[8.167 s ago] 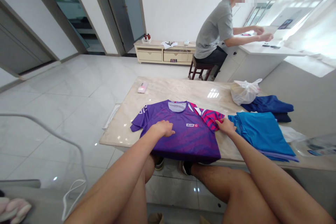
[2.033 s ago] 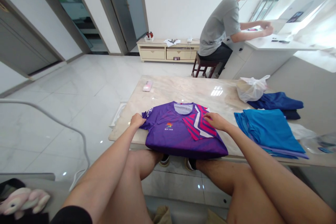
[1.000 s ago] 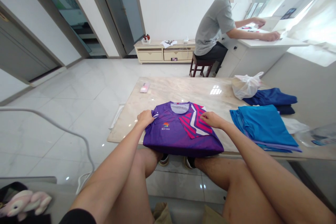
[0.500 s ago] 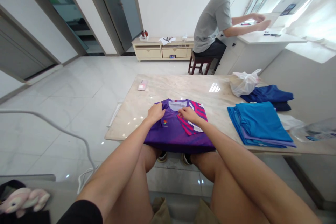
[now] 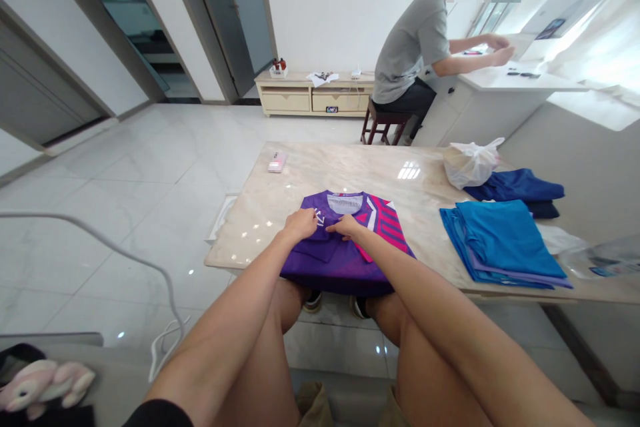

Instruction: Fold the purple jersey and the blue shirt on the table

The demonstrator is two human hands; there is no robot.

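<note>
A purple sports jersey (image 5: pixel 345 250) with a pink-and-white striped sleeve lies on the marble table (image 5: pixel 350 170), its hem hanging over the near edge. Both sleeves are folded onto its body. My left hand (image 5: pixel 301 222) presses the folded left sleeve flat. My right hand (image 5: pixel 344 226) rests beside it on the middle of the chest, fingers pinching the fabric. The two hands almost touch.
A stack of folded blue shirts (image 5: pixel 500 243) lies to the right, with a dark blue garment (image 5: pixel 520 187) and a white plastic bag (image 5: pixel 467 163) behind. A small pink box (image 5: pixel 277 161) sits far left. A person in a grey shirt (image 5: pixel 417 47) sits at a white desk beyond.
The right sleeve, then the left sleeve, were folded inward over the jersey. My right hand slid left from the striped sleeve to the chest centre, meeting my left hand.
</note>
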